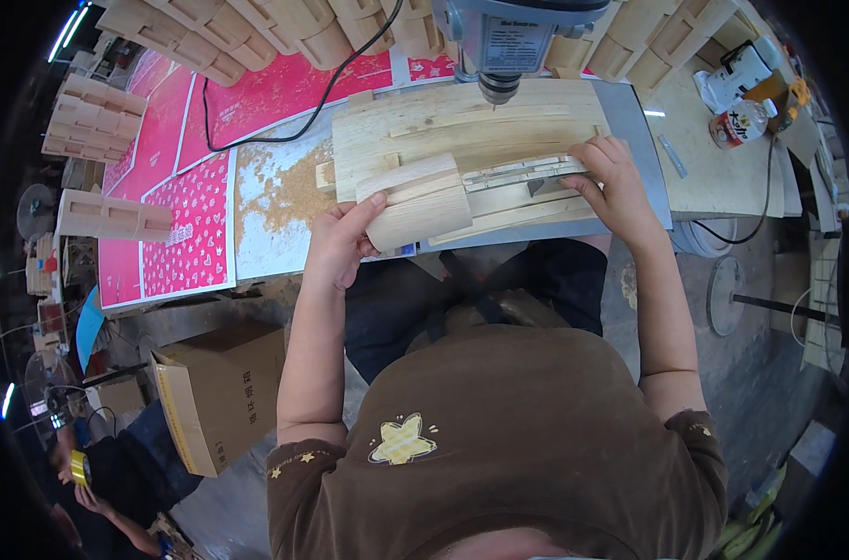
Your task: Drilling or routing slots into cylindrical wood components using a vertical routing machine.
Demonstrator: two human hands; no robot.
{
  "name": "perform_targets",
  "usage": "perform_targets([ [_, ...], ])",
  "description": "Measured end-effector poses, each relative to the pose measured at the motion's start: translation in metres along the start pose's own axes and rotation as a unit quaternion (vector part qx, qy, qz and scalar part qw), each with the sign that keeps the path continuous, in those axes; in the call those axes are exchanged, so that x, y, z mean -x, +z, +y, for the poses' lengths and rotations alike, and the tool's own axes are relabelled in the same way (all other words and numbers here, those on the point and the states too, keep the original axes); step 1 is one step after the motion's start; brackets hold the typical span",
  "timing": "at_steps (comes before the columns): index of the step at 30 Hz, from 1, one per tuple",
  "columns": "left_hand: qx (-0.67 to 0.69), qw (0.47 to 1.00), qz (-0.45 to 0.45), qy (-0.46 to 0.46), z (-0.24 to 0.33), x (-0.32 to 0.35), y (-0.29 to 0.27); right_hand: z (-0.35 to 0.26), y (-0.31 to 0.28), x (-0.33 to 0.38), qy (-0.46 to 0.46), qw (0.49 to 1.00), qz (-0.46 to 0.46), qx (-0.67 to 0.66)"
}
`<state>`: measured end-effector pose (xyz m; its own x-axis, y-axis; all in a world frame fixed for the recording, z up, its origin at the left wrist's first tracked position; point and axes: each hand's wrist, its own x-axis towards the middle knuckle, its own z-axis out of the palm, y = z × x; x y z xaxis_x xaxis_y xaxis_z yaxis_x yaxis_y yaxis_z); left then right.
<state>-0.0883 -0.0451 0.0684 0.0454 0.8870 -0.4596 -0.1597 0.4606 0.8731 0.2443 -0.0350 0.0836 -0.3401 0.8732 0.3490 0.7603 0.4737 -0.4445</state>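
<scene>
My left hand [345, 231] grips the left end of a pale, rounded wooden block [417, 207], thumb on top and fingers curled beneath. From the block's right side runs a narrow wooden strip [518, 174] with dark lines along it; I cannot tell whether the two are joined. My right hand [613, 182] pinches the strip's right end between thumb and fingers. Both pieces are over a wooden board jig [387, 117] with thin battens on it. The drill press's chuck [499, 89] hangs just beyond the strip, its bit pointing down at the board.
Rounded wooden blocks [317, 33] line the back of the bench, with a stack [93, 117] at left. A black cable [326, 98] crosses the pink sheet. Sawdust [289, 191] lies left of the jig. A bottle [742, 123] stands at right; a carton [224, 397] and another person [116, 485] are lower left.
</scene>
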Motion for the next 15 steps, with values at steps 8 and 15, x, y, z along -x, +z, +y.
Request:
perform_targets([
  [8,-0.026,0.999,-0.038,-0.011,0.006,-0.003,0.011,0.005,-0.002,0.004,0.003,1.000,0.008,-0.002],
  [15,0.019,0.996,-0.080,0.044,-0.021,-0.019,0.055,-0.005,0.018,-0.001,-0.007,0.999,0.048,0.020],
])
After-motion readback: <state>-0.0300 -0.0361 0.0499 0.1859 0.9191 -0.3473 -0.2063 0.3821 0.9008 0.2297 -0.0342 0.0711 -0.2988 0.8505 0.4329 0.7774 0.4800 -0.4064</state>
